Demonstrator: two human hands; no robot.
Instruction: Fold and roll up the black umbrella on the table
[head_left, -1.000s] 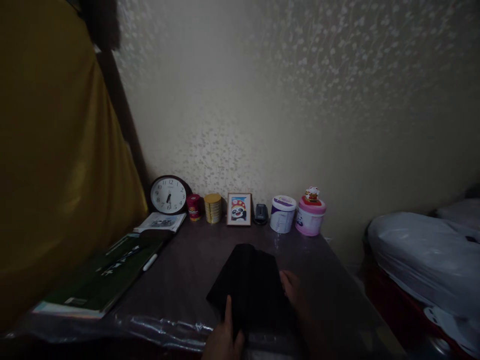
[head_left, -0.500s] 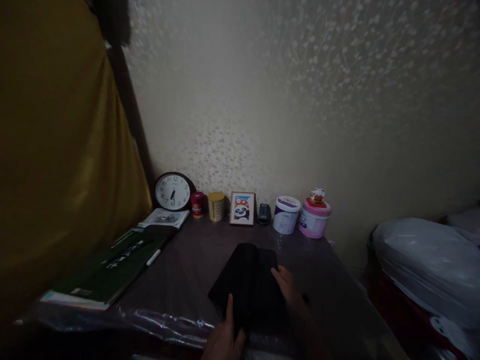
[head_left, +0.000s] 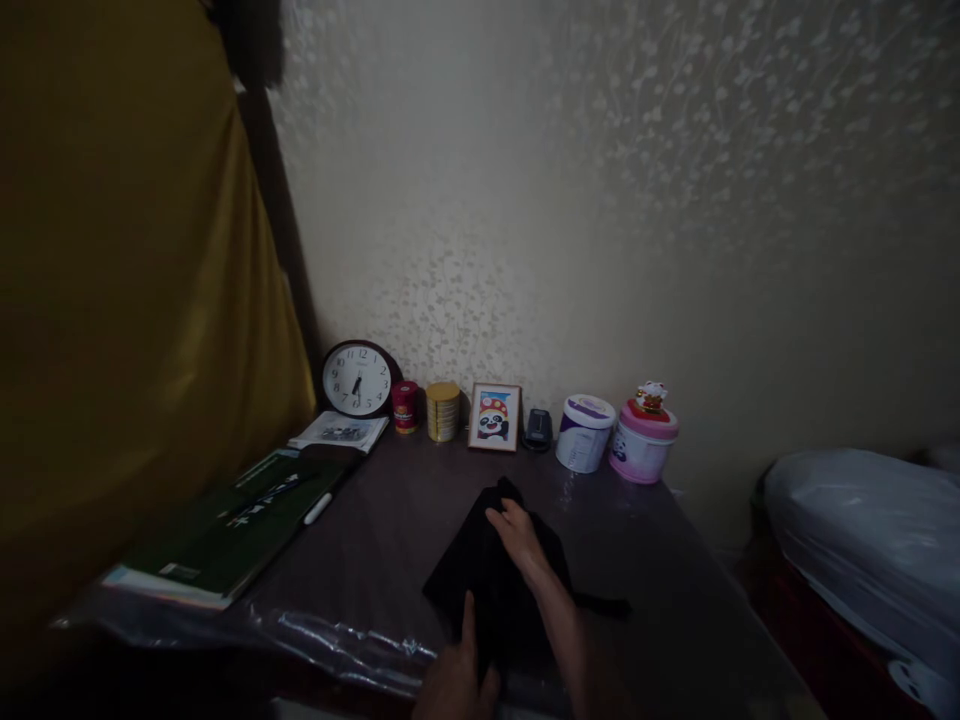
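A piece of black cloth lies bunched and partly folded at the front of the table, with a dark strap or strip sticking out to its right. My left hand rests at its near edge, index finger stretched forward over the fabric and thumb spread apart; the other fingers are hidden. Across the upper part of the cloth reaches my right hand, its fingers closed on the fabric close to the far edge. The dim light hides the cloth's folds and exact kind.
Along the wall stand a clock, a red tin, a gold can, a framed panda picture, a dark device and two tubs. A green book and white pen lie left on the plastic-covered table.
My right hand has moved from the cloth's right edge up and left onto its top, folding the right side over. The dark strip now shows. My left hand stays put on the cloth.
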